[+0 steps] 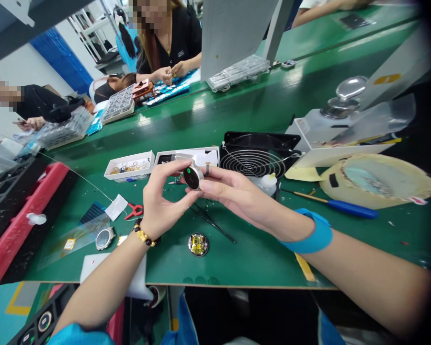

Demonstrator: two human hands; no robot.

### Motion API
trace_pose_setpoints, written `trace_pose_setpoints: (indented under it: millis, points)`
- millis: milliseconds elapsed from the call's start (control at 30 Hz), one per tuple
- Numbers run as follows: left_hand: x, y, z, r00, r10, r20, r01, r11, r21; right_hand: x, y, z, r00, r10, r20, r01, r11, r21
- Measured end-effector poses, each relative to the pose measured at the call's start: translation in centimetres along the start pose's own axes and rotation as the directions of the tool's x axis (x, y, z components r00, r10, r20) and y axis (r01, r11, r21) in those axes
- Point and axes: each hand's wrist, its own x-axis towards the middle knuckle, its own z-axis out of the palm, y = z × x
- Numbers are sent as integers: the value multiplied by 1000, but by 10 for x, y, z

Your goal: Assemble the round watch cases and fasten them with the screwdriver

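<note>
A round silver watch case (193, 177) with a dark face and a small green spot is raised above the green bench. My left hand (165, 191) pinches its left side between thumb and fingers. My right hand (230, 189) grips its right side, fingers closed on the edge. Below them on the bench lies a round part (198, 245) with yellow and dark pieces inside. Black tweezers (215, 223) rest just above and right of it. Another silver watch case (105, 238) sits at the left, near my left wrist.
Small white boxes (129, 166) and a black fan (253, 155) stand behind my hands. A blue-handled tool (352, 209) and a round yellowish container (377, 182) are at the right. A red-edged rack (28, 215) borders the left. People sit across the bench.
</note>
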Motion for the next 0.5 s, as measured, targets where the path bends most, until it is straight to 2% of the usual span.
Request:
trace_pose_setpoints:
  millis: [500]
  points:
    - [0, -2, 0, 998, 69, 10, -69, 997, 24, -1, 1, 0, 999, -31, -8, 31, 999, -13]
